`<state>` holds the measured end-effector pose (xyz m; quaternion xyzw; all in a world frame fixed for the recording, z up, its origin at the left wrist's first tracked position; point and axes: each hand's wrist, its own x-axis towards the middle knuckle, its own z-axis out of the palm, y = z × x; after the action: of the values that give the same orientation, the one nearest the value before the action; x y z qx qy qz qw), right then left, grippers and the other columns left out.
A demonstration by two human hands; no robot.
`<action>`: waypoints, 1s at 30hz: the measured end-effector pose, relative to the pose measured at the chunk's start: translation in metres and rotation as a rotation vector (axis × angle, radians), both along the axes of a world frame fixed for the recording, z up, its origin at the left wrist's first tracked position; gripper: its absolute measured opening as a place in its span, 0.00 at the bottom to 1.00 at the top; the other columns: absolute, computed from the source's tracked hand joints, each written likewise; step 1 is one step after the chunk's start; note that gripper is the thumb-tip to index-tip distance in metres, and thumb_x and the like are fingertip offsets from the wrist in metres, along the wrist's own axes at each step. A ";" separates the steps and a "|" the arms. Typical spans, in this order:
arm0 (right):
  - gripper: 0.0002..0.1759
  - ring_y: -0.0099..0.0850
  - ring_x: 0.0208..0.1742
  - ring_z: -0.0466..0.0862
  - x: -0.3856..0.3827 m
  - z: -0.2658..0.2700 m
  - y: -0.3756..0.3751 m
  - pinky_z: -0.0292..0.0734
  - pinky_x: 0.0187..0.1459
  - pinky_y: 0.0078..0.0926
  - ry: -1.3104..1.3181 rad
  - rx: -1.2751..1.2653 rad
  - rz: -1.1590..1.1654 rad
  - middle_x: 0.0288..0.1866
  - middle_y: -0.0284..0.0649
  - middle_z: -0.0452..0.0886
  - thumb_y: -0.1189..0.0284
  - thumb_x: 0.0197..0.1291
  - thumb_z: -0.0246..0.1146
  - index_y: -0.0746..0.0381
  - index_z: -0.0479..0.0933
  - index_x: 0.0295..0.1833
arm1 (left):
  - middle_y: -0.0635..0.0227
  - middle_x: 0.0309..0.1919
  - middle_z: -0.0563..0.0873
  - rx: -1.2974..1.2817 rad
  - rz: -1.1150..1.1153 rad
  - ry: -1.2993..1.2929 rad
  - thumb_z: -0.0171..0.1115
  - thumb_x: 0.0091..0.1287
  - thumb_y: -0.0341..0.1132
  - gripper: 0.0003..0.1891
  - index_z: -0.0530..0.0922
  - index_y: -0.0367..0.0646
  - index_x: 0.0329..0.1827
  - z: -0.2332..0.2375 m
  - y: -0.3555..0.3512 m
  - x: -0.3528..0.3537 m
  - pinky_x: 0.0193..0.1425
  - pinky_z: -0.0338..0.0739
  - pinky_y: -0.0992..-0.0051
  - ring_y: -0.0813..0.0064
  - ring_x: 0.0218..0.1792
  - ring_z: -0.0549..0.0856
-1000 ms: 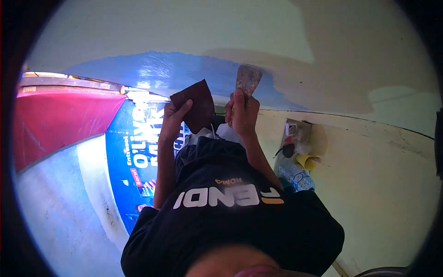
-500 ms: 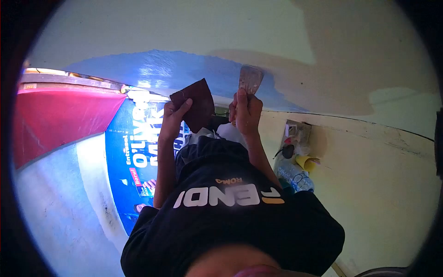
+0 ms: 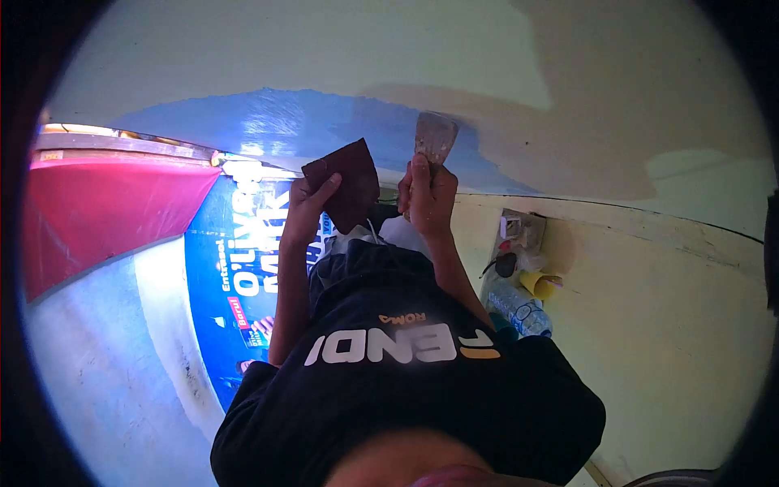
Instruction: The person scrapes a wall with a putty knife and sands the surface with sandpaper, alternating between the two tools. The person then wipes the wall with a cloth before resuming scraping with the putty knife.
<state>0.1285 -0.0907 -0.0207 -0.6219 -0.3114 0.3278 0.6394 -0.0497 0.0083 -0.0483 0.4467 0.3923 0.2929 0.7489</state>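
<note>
My left hand (image 3: 315, 197) is closed on a dark reddish-brown flat sheet (image 3: 349, 183), thumb across its face and one corner pointing up. My right hand (image 3: 428, 195) grips a putty knife (image 3: 436, 136) by its handle, which the fingers mostly hide. The knife's wide blade is speckled with pale residue and points up toward the wall (image 3: 454, 49). In this view the blade overlaps a bluish patch (image 3: 324, 114) with an uneven edge on that wall. The sheet and the knife are held apart, side by side in front of my body.
At the right, a ledge holds a clear plastic bottle (image 3: 522, 311), a yellow rolled piece (image 3: 540, 284) and a dark round item (image 3: 505, 265). On the left are a red panel (image 3: 114, 215) and a blue printed banner (image 3: 215, 300). A shadow falls across the wall.
My right hand and the putty knife have shifted slightly up and to the left. The sheet in my left hand has moved a little to the right.
</note>
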 end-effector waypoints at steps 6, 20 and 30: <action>0.24 0.19 0.10 0.66 0.005 -0.009 -0.003 0.61 0.13 0.20 -0.036 -0.006 -0.039 0.12 0.33 0.67 0.60 0.75 0.49 0.61 0.67 0.24 | 0.66 0.41 0.87 0.031 -0.031 -0.014 0.64 0.68 0.35 0.13 0.82 0.36 0.50 -0.006 -0.001 0.001 0.50 0.77 0.73 0.78 0.43 0.84; 0.23 0.19 0.10 0.66 0.010 -0.009 -0.007 0.60 0.13 0.20 -0.006 0.024 -0.022 0.13 0.33 0.68 0.62 0.74 0.51 0.62 0.69 0.25 | 0.66 0.42 0.87 0.022 -0.033 -0.003 0.63 0.69 0.36 0.15 0.81 0.36 0.52 0.004 -0.006 0.006 0.47 0.79 0.75 0.79 0.42 0.85; 0.23 0.18 0.10 0.66 0.014 -0.004 -0.008 0.60 0.14 0.20 -0.001 0.015 0.001 0.11 0.31 0.67 0.63 0.75 0.50 0.62 0.68 0.24 | 0.66 0.40 0.87 0.045 0.010 0.021 0.64 0.68 0.37 0.14 0.82 0.37 0.50 0.003 -0.010 0.010 0.46 0.79 0.75 0.78 0.40 0.85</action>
<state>0.1426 -0.0986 -0.0245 -0.6168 -0.3145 0.3256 0.6439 -0.0394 -0.0017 -0.0453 0.4646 0.3955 0.3008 0.7330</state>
